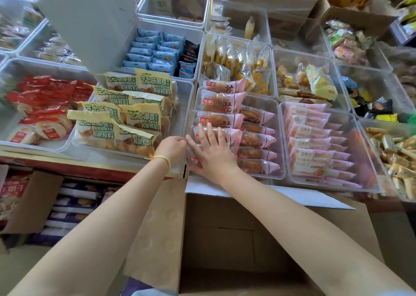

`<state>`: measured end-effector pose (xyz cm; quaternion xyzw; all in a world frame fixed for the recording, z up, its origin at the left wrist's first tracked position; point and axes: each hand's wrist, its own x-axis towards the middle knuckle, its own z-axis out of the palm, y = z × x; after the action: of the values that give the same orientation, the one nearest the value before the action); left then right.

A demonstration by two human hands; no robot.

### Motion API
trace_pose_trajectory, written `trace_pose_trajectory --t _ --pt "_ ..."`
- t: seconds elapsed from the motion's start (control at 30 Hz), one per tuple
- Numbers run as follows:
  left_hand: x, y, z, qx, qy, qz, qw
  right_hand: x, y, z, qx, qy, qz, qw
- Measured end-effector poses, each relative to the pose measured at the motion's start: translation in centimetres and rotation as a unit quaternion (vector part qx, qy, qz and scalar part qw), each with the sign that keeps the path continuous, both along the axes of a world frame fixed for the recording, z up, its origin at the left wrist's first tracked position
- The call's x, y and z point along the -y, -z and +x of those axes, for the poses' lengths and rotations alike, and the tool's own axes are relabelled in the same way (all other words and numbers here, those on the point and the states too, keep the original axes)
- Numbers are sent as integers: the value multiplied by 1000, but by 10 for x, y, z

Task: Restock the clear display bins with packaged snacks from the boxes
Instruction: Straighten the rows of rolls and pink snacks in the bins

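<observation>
Pink-wrapped bread packets lie in rows in a clear bin at the front middle of the display. My right hand lies flat with straight fingers on the nearest packets at the bin's front left. My left hand, fingers curled, is at the bin's left wall beside the right hand; what it pinches is hidden. An open cardboard box stands below my arms, its inside bare.
A bin of yellow-green bread packets sits to the left, red packets further left, pink sandwich packets to the right. Blue packets fill a bin behind. A grey box flap rises at the back left. More boxes stand below left.
</observation>
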<state>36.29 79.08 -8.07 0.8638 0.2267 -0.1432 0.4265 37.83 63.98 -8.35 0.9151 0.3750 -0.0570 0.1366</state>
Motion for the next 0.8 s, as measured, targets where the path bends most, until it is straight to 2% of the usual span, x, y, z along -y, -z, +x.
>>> trace_pose_trajectory --t 0.07,0.13,0.2,0.23,0.3,0.37,0.43,0.53,0.63,0.7,0.77,0.8 --pt "6 -3 -5 67 -10 76 995 6 -12 0 -47 4 27 998" --pt "11 -11 -13 184 7 123 975 16 -26 1 -53 14 85 995" --pt "14 -17 -19 287 126 164 935 33 -36 5 -34 36 105 993" --pt "17 -18 -20 298 204 191 913 42 -36 6 -37 53 92 994" --pt "24 -18 -17 238 328 261 876 56 -31 8 -48 75 50 995" --pt "31 -14 -8 170 387 330 844 64 -22 10 -40 76 32 996" --pt "37 -7 1 136 409 385 816 69 -14 13 -29 80 27 996" --pt "46 1 6 140 415 437 786 78 -4 15 -24 94 25 995" --pt "52 6 8 138 413 457 776 79 -3 17 -51 96 11 994" --pt "53 6 8 125 412 462 775 75 -11 23 -110 113 71 985" --pt "54 6 7 113 407 463 779 70 -23 31 -158 158 217 950" --pt "55 5 7 110 402 457 786 70 -25 34 -136 184 287 930"
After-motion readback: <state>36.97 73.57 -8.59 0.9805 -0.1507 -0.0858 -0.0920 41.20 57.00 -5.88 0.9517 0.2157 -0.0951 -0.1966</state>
